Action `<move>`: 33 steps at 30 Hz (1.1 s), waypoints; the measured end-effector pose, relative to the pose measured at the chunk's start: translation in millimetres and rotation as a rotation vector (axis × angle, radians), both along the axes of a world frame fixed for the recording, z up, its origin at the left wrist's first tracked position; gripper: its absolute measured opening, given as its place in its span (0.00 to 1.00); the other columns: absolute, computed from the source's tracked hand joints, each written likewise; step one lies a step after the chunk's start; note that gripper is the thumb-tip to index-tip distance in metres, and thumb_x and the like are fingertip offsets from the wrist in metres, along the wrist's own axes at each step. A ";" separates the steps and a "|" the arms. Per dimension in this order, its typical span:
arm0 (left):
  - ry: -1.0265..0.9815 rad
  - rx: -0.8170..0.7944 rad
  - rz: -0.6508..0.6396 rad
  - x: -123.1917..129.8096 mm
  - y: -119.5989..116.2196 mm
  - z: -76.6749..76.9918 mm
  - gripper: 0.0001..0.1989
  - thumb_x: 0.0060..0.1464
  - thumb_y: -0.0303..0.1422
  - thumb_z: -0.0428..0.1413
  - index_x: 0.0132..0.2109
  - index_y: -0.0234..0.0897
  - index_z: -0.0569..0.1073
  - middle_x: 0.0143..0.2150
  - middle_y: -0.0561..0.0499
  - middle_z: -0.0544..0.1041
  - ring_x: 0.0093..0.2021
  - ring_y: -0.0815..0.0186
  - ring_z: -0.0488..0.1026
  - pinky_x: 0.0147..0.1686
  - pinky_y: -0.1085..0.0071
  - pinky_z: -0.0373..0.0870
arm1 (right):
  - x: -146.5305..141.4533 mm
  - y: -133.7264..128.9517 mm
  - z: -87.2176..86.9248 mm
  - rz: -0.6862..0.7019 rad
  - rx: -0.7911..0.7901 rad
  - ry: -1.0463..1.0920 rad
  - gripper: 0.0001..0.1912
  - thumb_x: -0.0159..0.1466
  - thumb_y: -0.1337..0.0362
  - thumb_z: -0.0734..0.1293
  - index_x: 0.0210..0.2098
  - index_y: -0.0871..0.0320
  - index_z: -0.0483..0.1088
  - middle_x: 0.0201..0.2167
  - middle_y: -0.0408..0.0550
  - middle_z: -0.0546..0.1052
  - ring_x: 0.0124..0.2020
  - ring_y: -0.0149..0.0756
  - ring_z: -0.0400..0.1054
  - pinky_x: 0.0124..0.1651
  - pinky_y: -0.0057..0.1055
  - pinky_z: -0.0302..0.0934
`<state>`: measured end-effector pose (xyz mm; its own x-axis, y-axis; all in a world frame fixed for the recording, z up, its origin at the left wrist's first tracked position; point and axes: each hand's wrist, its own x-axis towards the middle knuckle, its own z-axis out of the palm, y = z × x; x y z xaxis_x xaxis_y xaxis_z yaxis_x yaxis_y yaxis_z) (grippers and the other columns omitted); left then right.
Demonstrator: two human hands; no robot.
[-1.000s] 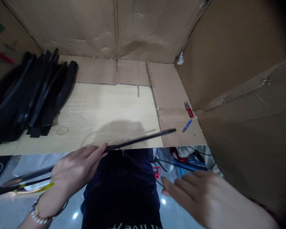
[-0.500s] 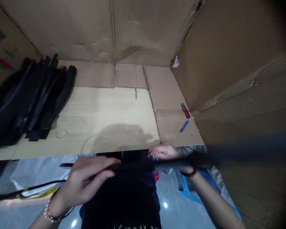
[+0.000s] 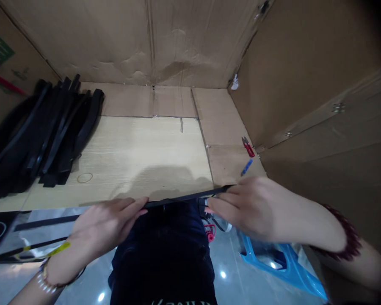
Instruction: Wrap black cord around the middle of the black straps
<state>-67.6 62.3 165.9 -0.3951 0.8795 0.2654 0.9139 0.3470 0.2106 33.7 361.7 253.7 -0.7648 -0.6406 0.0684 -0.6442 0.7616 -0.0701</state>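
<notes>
Left to right, on and around a pale wood-grain board (image 3: 120,161) set inside a cardboard box (image 3: 146,42):

- Red stick (image 3: 4,81): 1, against the box's left wall, partly in view
- Black looped strips (image 3: 60,131): one bundled stack at the board's far left, well apart from the hands; exact count hidden by overlap
- Rubber band (image 3: 84,178): 1, lying flat on the board just beside the stack
- Black cords with yellow tag (image 3: 41,250): below the board's near edge, beyond the left hand
- Left hand (image 3: 104,228): fingers closed over the strip's left end, gold beaded bracelet (image 3: 44,275) at the wrist
- Thin black strip (image 3: 184,198): 1, long axis running almost level across the view, tip pointing right and slightly up; it lies along the board's near edge, spanning the gap between the hands
- Right hand (image 3: 257,207): fingers curled around the strip near its right tip, hands well apart, dark red beaded bracelet (image 3: 346,235) at the wrist
- Red thread snips (image 3: 248,147): 1, on a cardboard panel (image 3: 224,123) right of the board, near the box wall
- Blue pen-like stick (image 3: 247,167): 1, just below the snips, near the right hand
- Blue plastic stool (image 3: 282,267): 1, on the floor below the right hand
</notes>
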 end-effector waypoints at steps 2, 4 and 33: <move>0.124 0.007 0.076 -1.2 -2.1 0.8 0.14 0.65 0.35 0.51 0.53 0.38 0.74 0.33 0.50 0.81 0.24 0.66 0.76 0.19 0.70 0.63 | 15.9 -13.8 2.3 -0.021 -0.022 0.065 0.20 0.73 0.70 0.50 0.29 0.60 0.66 0.17 0.40 0.66 0.16 0.29 0.56 0.21 0.32 0.44; 0.179 0.035 0.156 1.0 -0.8 2.3 0.15 0.64 0.33 0.52 0.55 0.39 0.74 0.34 0.50 0.82 0.26 0.66 0.77 0.20 0.70 0.65 | 26.3 -26.3 -5.7 -0.061 -0.020 0.125 0.20 0.72 0.74 0.48 0.33 0.63 0.68 0.17 0.41 0.67 0.16 0.29 0.59 0.20 0.32 0.46; -0.224 0.383 0.142 7.5 -14.9 -13.4 0.11 0.60 0.30 0.56 0.50 0.43 0.76 0.40 0.52 0.84 0.34 0.65 0.81 0.33 0.74 0.77 | 24.1 -14.2 -97.6 -0.262 -0.450 -0.256 0.25 0.74 0.59 0.53 0.26 0.59 0.71 0.18 0.41 0.72 0.18 0.27 0.63 0.23 0.27 0.52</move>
